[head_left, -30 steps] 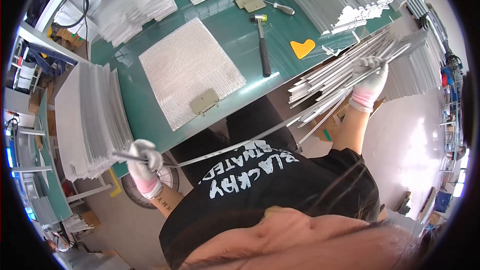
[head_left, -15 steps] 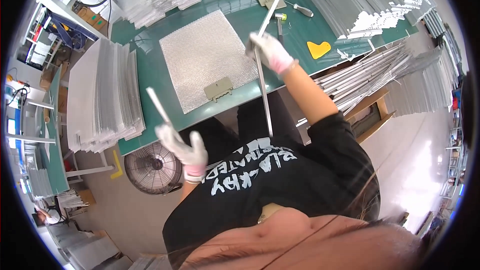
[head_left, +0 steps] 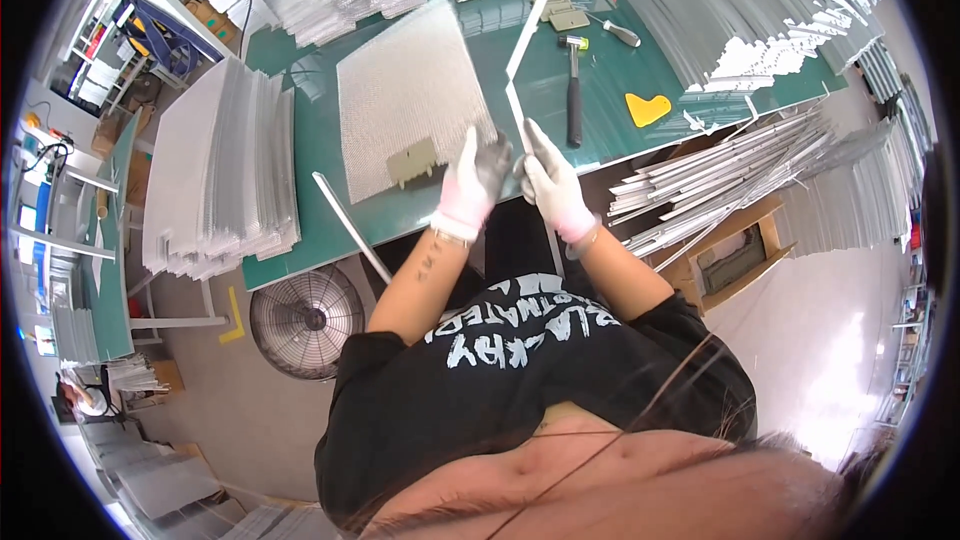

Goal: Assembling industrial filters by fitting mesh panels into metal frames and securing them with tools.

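Note:
Both my hands wear white gloves and meet at the near edge of the green table (head_left: pixel 330 230). My right hand (head_left: pixel 550 182) grips a long thin metal strip (head_left: pixel 530 30) that is bent near my fingers and rises toward the far side of the table. My left hand (head_left: pixel 475 178) holds the same strip just left of the right hand, next to the corner of a square silver mesh panel (head_left: pixel 405 80). A beige latch piece (head_left: pixel 415 162) sits on the panel's near edge. Another strip section (head_left: pixel 350 225) slants down off the table edge, left of my left forearm.
A hammer (head_left: pixel 573 90), a yellow scraper (head_left: pixel 648 108) and a screwdriver (head_left: pixel 620 32) lie on the table to the right. Stacks of mesh panels (head_left: pixel 225 165) stand at the left and far side. A pile of metal strips (head_left: pixel 720 180) lies at the right. A floor fan (head_left: pixel 305 320) stands below the table.
My hands have come together at the table's near edge from wide apart. The strip pulled from the right-hand pile now stands bent over the table beside the mesh panel.

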Tool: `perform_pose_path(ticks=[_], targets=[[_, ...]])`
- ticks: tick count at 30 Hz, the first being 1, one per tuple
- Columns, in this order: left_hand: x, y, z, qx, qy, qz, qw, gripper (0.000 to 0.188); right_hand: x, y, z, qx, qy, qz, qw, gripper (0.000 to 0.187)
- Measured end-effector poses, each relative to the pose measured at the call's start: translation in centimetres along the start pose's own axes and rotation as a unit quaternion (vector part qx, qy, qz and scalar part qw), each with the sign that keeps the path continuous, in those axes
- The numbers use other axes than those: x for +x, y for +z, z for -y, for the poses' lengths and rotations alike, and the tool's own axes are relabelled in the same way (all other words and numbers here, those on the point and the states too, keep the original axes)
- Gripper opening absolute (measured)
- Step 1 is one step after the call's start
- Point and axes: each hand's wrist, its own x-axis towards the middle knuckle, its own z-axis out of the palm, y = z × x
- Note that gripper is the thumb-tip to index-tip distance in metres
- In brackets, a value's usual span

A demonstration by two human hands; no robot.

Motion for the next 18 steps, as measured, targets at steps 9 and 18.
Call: perform_pose_path(ticks=[9, 18], targets=[[3.7, -0.1, -0.7, 0.358, 0.082, -0.102, 0.925, 0.023, 1.8, 1.0, -0.8, 0.167, 0.144, 0.032, 0.975, 0.057], [3.6, -0.1, -0.4, 0.106, 0.055, -0.122, 0.985, 0.024, 5.4, 0.7, 1.7, -0.049, 0.148, 0.105, 0.982, 0.051]])
